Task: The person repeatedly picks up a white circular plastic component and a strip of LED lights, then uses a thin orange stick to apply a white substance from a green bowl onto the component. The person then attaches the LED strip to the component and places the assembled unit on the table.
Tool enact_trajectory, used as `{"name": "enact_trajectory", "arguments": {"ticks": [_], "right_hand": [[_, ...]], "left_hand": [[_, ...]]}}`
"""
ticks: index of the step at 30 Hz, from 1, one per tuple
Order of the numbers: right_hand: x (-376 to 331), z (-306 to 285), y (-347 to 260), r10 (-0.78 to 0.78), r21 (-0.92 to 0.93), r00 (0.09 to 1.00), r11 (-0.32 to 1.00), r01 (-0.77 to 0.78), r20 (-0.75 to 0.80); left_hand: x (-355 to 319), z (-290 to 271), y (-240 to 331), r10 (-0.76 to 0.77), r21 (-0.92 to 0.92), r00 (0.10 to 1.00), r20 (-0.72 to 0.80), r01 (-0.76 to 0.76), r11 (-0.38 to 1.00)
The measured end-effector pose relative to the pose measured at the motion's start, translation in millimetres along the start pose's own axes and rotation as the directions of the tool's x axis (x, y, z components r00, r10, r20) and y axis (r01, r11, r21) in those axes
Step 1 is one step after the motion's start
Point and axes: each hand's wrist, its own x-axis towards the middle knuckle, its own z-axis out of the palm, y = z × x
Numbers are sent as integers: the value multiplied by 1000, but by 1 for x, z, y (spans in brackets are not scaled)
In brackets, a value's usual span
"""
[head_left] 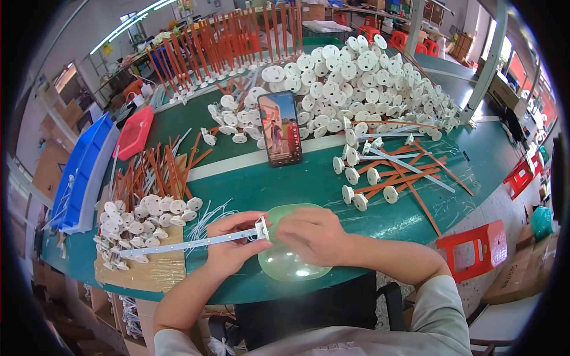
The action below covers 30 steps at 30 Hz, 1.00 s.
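Note:
My left hand (228,243) is closed around one end of a narrow white LED strip (190,244), which points out to the left. A round white end cap (262,228) sits at the held end, between thumb and fingers, with thin white wire beside it. Just to the right, my right hand (314,234) is curled above a shallow translucent green bowl (294,268). Its fingers are bent together and slightly blurred; whatever they hold is too small or hidden to see. The bowl rests at the near edge of the green table (237,193).
A phone (280,127) stands upright before a big heap of white round caps (338,77). Cap-ended orange and white strips (398,172) lie right. More caps (151,213) lie left on cardboard (160,276), near a blue bin (80,178) and red tray (133,132).

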Motion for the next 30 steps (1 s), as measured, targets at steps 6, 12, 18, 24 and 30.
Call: {"name": "enact_trajectory", "arguments": {"ticks": [6,12,18,24,30], "right_hand": [[-9,0,8,0,-66,998,998,-4,-66],[-8,12,11,-46,4,989,999,48,-142],[-14,10,6,10,-4,981,1000,-11,-196],[-14,15,8,1,24,986,1000,3,-164],[-13,15,7,-16,25,989,999,20,-144]], "left_hand": [[5,0,1,-60,112,998,-2,60,992],[-11,-11,-11,12,179,989,-150,15,984],[-8,-10,-22,9,140,980,-196,19,990],[-9,-13,-21,16,112,976,-217,9,994],[-8,-14,-23,23,80,971,-239,-4,997]]}}
